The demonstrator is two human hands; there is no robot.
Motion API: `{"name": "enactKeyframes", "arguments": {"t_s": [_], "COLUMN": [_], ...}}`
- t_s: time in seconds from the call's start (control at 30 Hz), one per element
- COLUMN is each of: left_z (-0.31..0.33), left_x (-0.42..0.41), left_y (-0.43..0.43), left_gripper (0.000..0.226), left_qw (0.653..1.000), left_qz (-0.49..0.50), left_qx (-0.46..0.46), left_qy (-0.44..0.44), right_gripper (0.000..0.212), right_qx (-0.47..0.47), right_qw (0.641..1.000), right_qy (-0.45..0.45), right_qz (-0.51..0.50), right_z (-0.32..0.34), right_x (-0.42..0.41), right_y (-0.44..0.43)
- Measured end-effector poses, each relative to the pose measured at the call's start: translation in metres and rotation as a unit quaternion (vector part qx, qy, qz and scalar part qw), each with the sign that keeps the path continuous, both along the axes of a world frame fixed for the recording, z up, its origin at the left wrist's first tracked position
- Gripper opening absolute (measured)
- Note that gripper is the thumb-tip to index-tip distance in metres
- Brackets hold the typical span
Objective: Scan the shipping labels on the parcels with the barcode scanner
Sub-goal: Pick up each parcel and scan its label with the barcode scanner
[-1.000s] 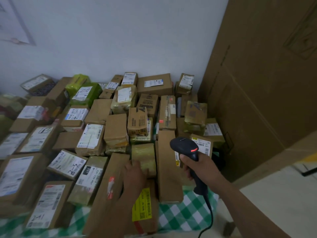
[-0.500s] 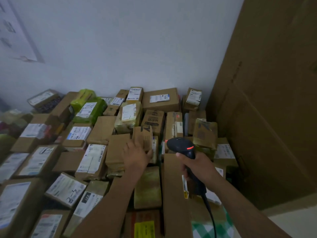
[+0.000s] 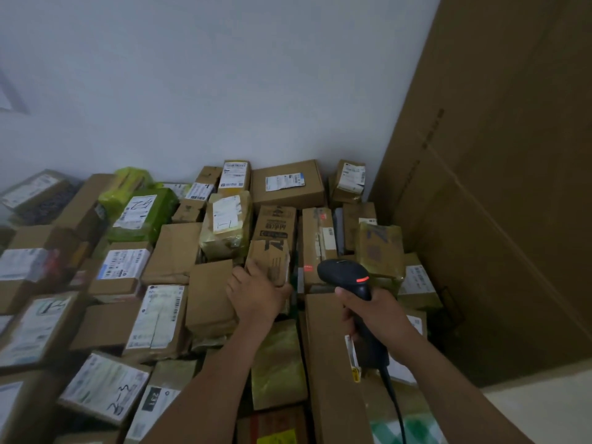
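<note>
A small parcel storeroom, as far as I can see.
Labelled cardboard parcels [image 3: 286, 200] lie heaped edge to edge against a bare white wall [image 3: 224, 91], a tall cardboard carton [image 3: 496, 219] stands at my right, and I hold a corded barcode scanner [image 3: 346, 275].

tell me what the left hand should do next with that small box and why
Probably lift and turn the small cardboard box. The left hand grips it, its visible face shows only printing, no shipping label, and the barcode scanner in the right hand is just right of it.
</note>
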State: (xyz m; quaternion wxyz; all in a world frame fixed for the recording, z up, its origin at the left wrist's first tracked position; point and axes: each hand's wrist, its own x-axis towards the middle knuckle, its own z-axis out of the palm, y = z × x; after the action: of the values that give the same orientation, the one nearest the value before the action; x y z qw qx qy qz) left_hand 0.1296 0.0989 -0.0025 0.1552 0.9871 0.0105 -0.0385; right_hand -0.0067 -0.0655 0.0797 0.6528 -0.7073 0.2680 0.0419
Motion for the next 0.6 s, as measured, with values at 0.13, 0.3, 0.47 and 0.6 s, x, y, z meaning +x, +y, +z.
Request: {"name": "enactKeyframes", "arguments": {"t_s": [0.13, 0.3, 0.47, 0.6], "left_z": [0.021, 0.039, 0.045, 0.044], "left_x": [-0.018, -0.049, -0.071, -0.085], "left_y": [0.006, 0.018, 0.037, 0.051], "left_gripper": [0.112, 0.101, 0.085, 0.093], "left_qw": [0.976, 0.926, 0.877, 0.88], "left_qz": [0.04, 0.097, 0.127, 0.129], "left_qx": [-0.214, -0.36, -0.458, -0.453], "left_qy": [0.017, 0.052, 0.074, 0.055], "right_gripper": [0.032, 0.035, 0.05, 0.057], "right_qx": [0.02, 0.047, 0.052, 0.038], "right_qw": [0.999, 0.997, 0.993, 0.987], "right_qy": [-0.02, -0.036, -0.052, -0.078], "right_qz": [0.017, 0.04, 0.096, 0.132], "right_z": [0.007, 0.021, 0.038, 0.046], "right_x": [-0.011, -0.024, -0.034, -0.038], "right_y": [-0.014, -0.033, -0.035, -0.026]}}
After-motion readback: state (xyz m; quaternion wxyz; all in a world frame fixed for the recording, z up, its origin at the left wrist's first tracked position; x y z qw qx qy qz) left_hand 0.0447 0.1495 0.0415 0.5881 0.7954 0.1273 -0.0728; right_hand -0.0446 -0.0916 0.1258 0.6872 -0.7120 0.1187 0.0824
